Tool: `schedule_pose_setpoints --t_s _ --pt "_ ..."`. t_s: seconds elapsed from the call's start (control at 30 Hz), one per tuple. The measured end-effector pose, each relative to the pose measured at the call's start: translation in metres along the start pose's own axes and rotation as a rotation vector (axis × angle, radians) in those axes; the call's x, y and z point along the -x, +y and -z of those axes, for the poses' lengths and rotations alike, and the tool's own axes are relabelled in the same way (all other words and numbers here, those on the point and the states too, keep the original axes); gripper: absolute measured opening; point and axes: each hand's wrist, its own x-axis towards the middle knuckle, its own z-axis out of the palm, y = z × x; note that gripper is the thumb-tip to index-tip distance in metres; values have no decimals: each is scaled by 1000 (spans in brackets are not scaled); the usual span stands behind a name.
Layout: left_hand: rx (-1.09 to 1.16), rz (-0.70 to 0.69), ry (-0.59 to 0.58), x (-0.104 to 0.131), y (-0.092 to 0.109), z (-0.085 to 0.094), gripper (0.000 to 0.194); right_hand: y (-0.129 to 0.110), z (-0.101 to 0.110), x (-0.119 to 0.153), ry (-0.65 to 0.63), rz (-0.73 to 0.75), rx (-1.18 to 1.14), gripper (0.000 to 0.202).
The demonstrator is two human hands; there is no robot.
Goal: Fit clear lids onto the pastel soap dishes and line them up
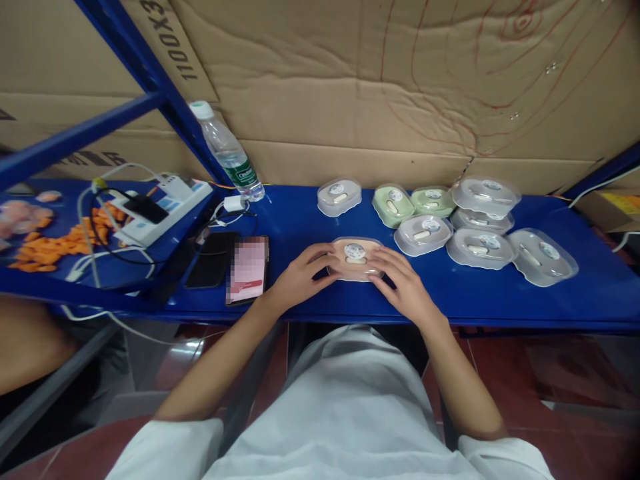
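Observation:
A pinkish-beige plastic box (356, 269) with a clear lid lies flat near the front edge of the blue table. On its lid are a round patterned sticker and a small pale oval piece. My left hand (309, 272) grips its left end, fingers on top and thumb at the near side. My right hand (400, 277) grips the right end in the same way. Beyond it stands a grey box (339, 198) of the same shape. Two green boxes (393, 205) and a light grey box (424, 236) sit to the right, behind my right hand.
More grey boxes, some stacked (486, 195), stand at the right on the blue table (300, 217). Left of my hands lie a lit phone (249, 270) and a dark phone (212, 260). A water bottle (230, 153), power strip (163, 213) and orange pieces (50, 250) are farther left.

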Motion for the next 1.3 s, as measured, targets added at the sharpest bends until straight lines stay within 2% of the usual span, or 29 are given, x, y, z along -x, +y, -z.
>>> schedule_pose_setpoints --t_s 0.2,0.33,0.5,0.6,0.67,0.73,0.83,0.97,1.03,1.13,1.17,1.23,1.3 --pt "-126 2 -68 2 5 2 13 -3 -1 0 -9 2 31 38" --pt "-320 92 -161 2 7 23 15 -4 -1 1 -48 -77 153 51" --pt "-588 355 -269 -6 -11 62 24 3 -6 5 -138 -141 232 43" --pt "-667 558 -231 -13 -28 72 32 3 -7 4 -137 -150 259 42" --pt "-676 604 -229 -17 -37 70 42 2 -6 3 -104 -158 274 41" --pt "-680 553 -292 -18 -40 65 57 0 -5 2 -63 -174 295 41" --pt "-700 456 -333 -17 -35 56 72 -2 -4 4 -36 -189 319 41" --pt "-685 402 -323 -29 -24 49 75 -3 -1 -1 -57 -178 344 42" --pt "-657 387 -372 -47 -23 44 75 -1 3 -19 -111 -156 376 43" --pt "-602 401 -414 -87 -27 30 75 10 9 -66 -237 -144 473 47" --pt "-584 426 -411 -100 -28 24 75 16 11 -84 -256 -182 532 50" --pt "-554 464 -392 -120 -29 13 75 28 12 -117 -225 -356 681 55" --pt "-548 484 -384 -129 -28 4 78 40 11 -138 -173 -541 778 56"
